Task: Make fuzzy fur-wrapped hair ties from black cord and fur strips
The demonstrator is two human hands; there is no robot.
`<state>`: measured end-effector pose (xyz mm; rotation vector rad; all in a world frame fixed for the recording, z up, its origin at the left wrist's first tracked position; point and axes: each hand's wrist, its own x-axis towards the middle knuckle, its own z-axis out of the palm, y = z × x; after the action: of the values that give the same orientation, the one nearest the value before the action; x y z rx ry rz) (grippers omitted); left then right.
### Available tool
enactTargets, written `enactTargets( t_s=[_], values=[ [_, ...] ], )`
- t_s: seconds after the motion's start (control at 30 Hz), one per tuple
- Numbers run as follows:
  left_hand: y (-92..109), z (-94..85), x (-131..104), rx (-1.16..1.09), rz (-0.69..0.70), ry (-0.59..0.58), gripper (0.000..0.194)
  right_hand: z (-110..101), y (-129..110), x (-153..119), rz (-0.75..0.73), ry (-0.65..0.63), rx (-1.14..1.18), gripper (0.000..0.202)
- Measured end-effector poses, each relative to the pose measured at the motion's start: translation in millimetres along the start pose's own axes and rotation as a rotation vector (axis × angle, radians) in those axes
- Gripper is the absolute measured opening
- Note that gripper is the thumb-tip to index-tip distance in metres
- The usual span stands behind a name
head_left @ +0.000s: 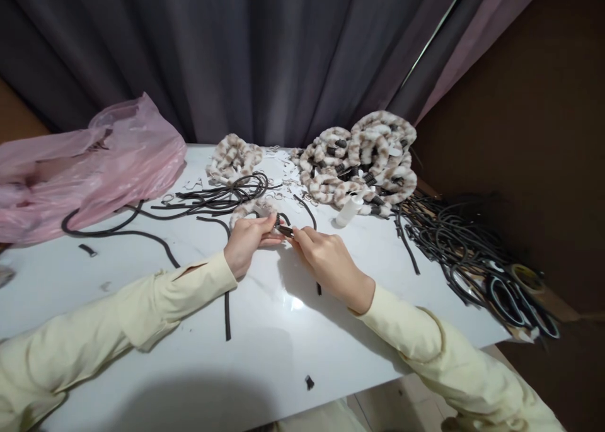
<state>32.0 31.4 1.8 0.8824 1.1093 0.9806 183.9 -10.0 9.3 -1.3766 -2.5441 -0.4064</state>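
Over the middle of the white table, my left hand is closed on a fluffy white-and-brown ring. My right hand pinches a short dark piece that looks like the end of a black cord, right against the ring near my left fingertips. The fingers partly hide where the two meet. Loose black cords lie around and beneath both hands. Just behind the ring is a bundle of longer black cords.
Fluffy rings are piled at the back right, with a smaller heap at back centre. A white bottle stands before the pile. Small metal clasps are scattered behind. A pink plastic bag lies left; tangled black cords lie right.
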Motion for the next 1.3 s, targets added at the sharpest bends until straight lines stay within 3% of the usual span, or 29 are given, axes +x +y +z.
enactTargets(
  t_s=[0.23, 0.5, 0.63, 0.77, 0.9, 1.1, 1.3],
  values=[
    [-2, -2.6, 2, 0.002, 0.004, -0.072, 0.026, 0, 7, 2, -0.105, -0.012, -0.1, 0.018],
    [0, -1.5, 6, 0.049, -0.052, -0.027, 0.024, -11, 13, 3, -0.244, -0.083, -0.145, 0.018],
    [-1, 0.3, 4, 0.057, -0.028, 0.003, 0.024, -13, 9, 7, -0.153, -0.169, -0.072, 0.018],
    [-7, 1.8, 3, 0.054, 0.051, 0.047, 0.024, -11, 0, 9, 0.037, -0.194, 0.058, 0.017],
    [-10, 1.0, 4, 0.033, 0.069, 0.033, 0.024, -5, -3, 9, 0.169, -0.13, 0.259, 0.016],
    [-5, -3.5, 6, -0.006, 0.045, -0.069, 0.027, 6, 5, 9, 0.217, 0.025, 0.4, 0.019],
    [-5, -8.2, 8, 0.024, 0.05, -0.116, 0.029, 4, 7, 10, 0.379, 0.076, 0.797, 0.025]
  ],
)
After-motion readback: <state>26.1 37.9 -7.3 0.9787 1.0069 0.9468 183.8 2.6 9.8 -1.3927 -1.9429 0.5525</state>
